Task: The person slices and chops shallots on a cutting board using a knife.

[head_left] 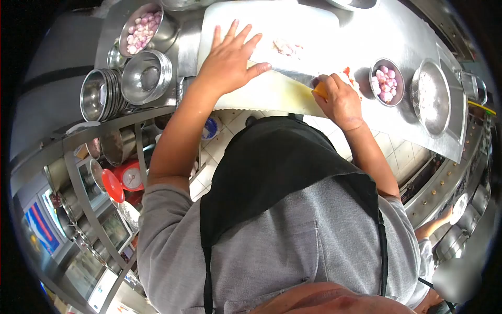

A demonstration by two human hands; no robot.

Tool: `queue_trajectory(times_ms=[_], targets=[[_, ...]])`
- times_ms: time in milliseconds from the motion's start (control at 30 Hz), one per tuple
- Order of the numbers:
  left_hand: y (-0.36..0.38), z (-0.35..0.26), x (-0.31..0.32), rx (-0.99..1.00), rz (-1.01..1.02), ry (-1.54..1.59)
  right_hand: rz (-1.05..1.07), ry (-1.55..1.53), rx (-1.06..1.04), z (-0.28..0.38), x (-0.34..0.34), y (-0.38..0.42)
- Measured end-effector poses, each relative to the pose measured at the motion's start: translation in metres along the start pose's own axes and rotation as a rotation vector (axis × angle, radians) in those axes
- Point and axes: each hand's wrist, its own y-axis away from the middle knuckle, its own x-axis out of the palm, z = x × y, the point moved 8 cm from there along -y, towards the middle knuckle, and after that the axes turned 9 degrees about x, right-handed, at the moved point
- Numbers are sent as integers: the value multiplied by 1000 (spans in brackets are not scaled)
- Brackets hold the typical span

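My left hand [230, 60] lies spread on the white cutting board [314, 21], palm down and holding nothing. My right hand [337, 99] is wrapped round the yellow handle of a knife [320, 91]. The blade points left across the board towards my left thumb, hard to make out against the pale surface. A small heap of chopped pale pieces [287, 48] lies on the board beyond the blade. Reddish bits [348, 76] lie just past my right hand. To its right stands a metal bowl [401, 94] of peeled shallots [386, 82].
At the right is a metal colander [444, 99]. A pot [166, 31] of shallots, a stack of metal bowls [141, 78] and more nested bowls [99, 97] stand at the left. A red scale [130, 178] sits on a lower shelf. Another person's arm [434, 226] shows at lower right.
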Motion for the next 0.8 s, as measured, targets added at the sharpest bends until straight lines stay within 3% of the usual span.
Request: queue_trajectory(times_ms=[133,333,467,567,700,800], targets=[[-10,-14,34,68,171,-23,8,-11,-181,8,1,-10],[-41,-31,50,112,39,4,36,-47,-372,29,0,-18],[-64,-10,52,2,-29,-104,101,-13,-373,23,2,-15],[-87,-2,42,20,-89,-117,172,6,-238,11,3,-7],[-131,-29,24,211,-82,-159,208,-53,-130,-5,-8,11],[-172,-74,18,411,-262,203,182,-89,-69,-11,-18,23]])
